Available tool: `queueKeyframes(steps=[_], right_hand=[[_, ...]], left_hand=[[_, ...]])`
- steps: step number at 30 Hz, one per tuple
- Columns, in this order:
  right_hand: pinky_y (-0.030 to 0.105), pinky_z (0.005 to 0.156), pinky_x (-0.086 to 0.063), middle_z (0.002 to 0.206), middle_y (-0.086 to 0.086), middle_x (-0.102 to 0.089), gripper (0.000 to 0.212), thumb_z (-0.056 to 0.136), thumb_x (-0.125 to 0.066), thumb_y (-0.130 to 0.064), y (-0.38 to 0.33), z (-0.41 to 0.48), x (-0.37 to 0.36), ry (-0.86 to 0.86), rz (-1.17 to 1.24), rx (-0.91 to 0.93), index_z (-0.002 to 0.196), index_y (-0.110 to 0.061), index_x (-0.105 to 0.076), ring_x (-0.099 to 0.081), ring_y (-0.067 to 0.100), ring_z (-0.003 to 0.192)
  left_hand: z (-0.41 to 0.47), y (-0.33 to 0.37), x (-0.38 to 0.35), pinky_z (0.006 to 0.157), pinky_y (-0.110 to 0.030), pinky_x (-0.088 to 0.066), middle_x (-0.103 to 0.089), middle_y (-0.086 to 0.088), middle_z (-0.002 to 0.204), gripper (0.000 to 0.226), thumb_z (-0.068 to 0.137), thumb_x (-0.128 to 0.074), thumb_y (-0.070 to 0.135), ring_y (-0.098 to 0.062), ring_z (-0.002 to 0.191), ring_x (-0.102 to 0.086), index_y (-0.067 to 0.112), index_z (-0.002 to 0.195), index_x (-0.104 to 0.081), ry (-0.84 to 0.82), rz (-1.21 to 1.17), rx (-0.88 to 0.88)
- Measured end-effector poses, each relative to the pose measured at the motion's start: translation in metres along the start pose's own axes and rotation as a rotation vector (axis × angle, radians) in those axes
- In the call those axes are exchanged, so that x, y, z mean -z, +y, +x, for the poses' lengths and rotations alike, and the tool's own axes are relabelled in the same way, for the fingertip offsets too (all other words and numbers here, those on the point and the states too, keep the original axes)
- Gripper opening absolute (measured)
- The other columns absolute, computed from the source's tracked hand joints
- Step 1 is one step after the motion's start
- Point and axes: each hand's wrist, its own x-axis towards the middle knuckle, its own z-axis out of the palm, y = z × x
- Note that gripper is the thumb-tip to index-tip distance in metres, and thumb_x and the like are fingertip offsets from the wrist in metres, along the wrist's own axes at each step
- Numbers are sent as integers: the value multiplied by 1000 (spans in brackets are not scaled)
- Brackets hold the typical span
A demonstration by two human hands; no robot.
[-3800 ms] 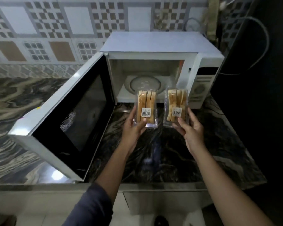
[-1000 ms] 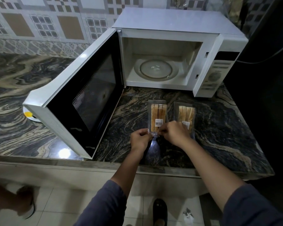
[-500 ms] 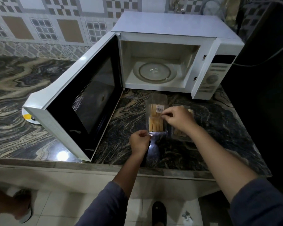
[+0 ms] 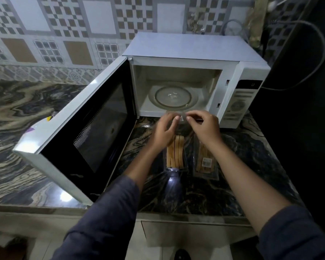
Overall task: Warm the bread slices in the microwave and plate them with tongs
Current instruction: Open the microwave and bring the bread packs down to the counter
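Two clear plastic packs of bread slices lie on the dark marble counter [image 4: 233,184] in front of the white microwave [image 4: 195,51]. The left bread pack [image 4: 175,152] shows brown-edged slices; its far end is raised, where my left hand [image 4: 164,129] and my right hand [image 4: 204,126] both pinch its transparent wrapping. The right bread pack [image 4: 204,162] lies flat with a barcode label, partly under my right wrist. The microwave door [image 4: 86,132] stands wide open to the left. The glass turntable [image 4: 174,96] inside is bare.
The open door juts out over the counter's left part. A small white and yellow object [image 4: 49,118] peeks out behind it. A grey cable [image 4: 319,53] loops on the dark wall at the right. A tiled wall runs behind.
Both hands have moved to the far end of the left pack and now pinch its wrapping there. The camera has come closer.
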Motion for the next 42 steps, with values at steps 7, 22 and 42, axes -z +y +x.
queueKeyframes(steps=[7, 22, 42], right_hand=[[26, 85, -43, 120, 9, -58, 31, 92, -53, -13, 30, -37, -51, 191, 72, -405, 123, -10, -51, -55, 20, 106], [39, 83, -48, 120, 17, -59, 63, 81, -66, -27, 22, -30, -89, -171, -201, -469, 132, -9, -34, -58, 37, 107], [32, 77, -47, 103, 2, -55, 51, 77, -70, -25, 1, -87, -17, -1, -80, -574, 122, -20, -45, -57, 26, 99]], left_hand=[[33, -4, 15, 63, -13, -40, -64, -2, 85, 19, 97, -47, 23, -3, 75, -55, 12, 94, -62, -59, -48, 69], [32, -12, 19, 68, -9, -41, -66, 6, 83, 14, 93, -56, 16, 15, 73, -54, 10, 86, -66, -115, -90, 65], [-21, -22, 15, 95, 1, -31, -54, -2, 131, 28, 88, -61, 12, 1, 124, -41, 9, 116, -65, -219, -85, 7]])
